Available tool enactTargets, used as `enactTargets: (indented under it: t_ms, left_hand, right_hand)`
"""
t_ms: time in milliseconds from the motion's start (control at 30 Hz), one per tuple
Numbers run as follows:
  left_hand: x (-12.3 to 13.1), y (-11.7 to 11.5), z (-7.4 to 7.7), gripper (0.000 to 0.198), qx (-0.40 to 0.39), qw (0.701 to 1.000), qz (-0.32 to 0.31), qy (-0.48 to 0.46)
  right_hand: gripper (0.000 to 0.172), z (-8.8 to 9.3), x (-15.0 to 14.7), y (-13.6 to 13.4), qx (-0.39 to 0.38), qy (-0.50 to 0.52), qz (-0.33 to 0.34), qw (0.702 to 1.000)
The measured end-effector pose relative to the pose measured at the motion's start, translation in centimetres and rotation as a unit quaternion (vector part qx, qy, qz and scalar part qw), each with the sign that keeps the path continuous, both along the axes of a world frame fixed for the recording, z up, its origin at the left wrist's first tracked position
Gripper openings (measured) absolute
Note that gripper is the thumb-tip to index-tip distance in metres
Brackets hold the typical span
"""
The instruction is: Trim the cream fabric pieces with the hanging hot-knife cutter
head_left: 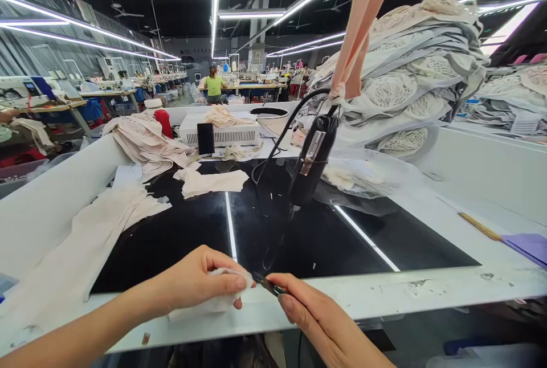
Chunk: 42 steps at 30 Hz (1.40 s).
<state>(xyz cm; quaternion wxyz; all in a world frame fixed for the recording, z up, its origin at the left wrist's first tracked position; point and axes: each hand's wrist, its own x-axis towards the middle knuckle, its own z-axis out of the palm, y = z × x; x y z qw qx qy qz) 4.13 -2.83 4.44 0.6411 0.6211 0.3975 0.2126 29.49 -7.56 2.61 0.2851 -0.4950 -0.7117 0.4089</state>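
My left hand (200, 282) is closed round a small white piece of fabric (217, 302) at the near edge of the table. My right hand (311, 314) pinches a small dark pointed tool (265, 283), whose tip meets the fabric by my left thumb. Both hands hover over the white front rim (384, 294) of a glossy black worktop (192, 231). Just beyond them a black handheld device (310, 160) hangs on a cord, suspended by a peach strap (356, 32).
Cream fabric pieces (85, 237) lie along the left side, with a folded piece (211, 182) further back. A tall stack of lace garments (410, 72) rises at the right. A white box (220, 129), a red bottle (163, 121) and a phone (205, 138) stand behind. A person in green sits far back.
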Motion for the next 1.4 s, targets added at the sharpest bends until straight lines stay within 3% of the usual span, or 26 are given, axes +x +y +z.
enactTargets:
  t_ms: [267, 1000, 1400]
  left_hand:
    - [-0.1, 0.0, -0.5, 0.031, 0.035, 0.999, -0.021, 0.023]
    - [-0.2, -0.4, 0.0, 0.04, 0.101, 0.989, -0.013, 0.11]
    - [-0.3, -0.7, -0.1, 0.031, 0.107, 0.989, -0.014, 0.104]
  right_hand:
    - [0.046, 0.2, -0.6, -0.1, 0.015, 0.008, 0.032, 0.999]
    - [0.042, 0.3, -1.1, 0.3, 0.023, -0.005, 0.047, 0.999]
    - [0.049, -0.3, -1.4, 0.6, 0.005, -0.001, 0.042, 0.999]
